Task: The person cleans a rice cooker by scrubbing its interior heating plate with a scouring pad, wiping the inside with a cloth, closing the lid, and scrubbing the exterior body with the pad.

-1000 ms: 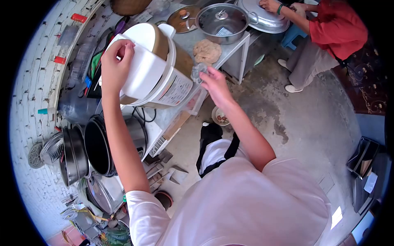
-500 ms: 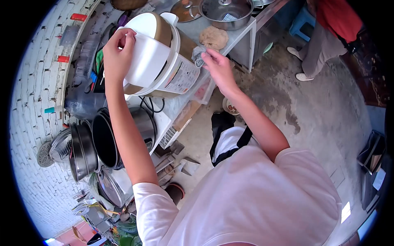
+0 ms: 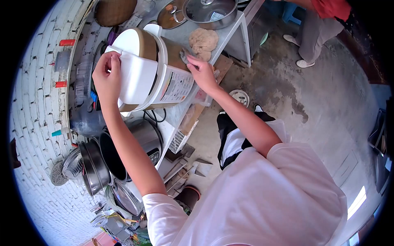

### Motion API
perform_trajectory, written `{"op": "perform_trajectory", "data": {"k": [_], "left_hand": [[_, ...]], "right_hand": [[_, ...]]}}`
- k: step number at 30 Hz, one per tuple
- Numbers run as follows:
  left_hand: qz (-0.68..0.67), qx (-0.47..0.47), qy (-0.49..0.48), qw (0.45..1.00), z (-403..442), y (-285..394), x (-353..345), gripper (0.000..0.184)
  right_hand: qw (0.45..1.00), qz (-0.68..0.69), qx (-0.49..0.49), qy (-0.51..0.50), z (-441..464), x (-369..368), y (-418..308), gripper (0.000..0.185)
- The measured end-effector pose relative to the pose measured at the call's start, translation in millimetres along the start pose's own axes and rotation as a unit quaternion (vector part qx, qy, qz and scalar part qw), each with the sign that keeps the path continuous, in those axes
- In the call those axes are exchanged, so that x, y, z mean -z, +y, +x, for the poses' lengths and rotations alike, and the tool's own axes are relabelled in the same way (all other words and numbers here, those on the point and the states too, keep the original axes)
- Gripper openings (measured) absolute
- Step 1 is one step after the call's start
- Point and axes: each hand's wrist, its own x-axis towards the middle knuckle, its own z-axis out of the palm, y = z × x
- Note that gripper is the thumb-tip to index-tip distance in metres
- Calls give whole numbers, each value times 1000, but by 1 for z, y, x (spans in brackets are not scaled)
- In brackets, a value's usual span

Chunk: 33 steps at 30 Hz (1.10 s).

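Observation:
A white and gold rice cooker [image 3: 137,78] with a printed label on its side stands on the table below my hands. My left hand [image 3: 107,80] is closed at the far-left edge of its white top part, fingertips curled against the corner. Between the fingers of my right hand [image 3: 203,74] is a crumpled grey cloth [image 3: 184,55], which touches the gold side of the cooker just above the label. A bunched tan cloth [image 3: 203,42] lies on the table beyond the right hand.
A steel pan with a glass lid [image 3: 209,14] stands at the table's far end. Left of my forearm are a multicooker [image 3: 143,137] and stacked steel pots [image 3: 90,168]. A person in grey trousers [image 3: 320,37] stands on the right. A small bowl [image 3: 239,98] is on the floor.
My right hand has brought the grey cloth from beside the cooker onto its gold side. The left hand keeps its hold on the white edge. The whole view has shifted slightly.

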Motion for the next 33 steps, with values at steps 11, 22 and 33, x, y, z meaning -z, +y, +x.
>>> {"op": "perform_trajectory", "data": {"k": [11, 22, 33], "left_hand": [[83, -7, -10, 996, -1, 5, -1, 14], [138, 1, 18, 990, -4, 13, -5, 15], [337, 67, 81, 936, -22, 51, -45, 25]], "right_hand": [[997, -9, 39, -60, -15, 13, -15, 28], [999, -47, 27, 9, -39, 16, 20, 22], [997, -53, -33, 53, 13, 37, 9, 21]]}}
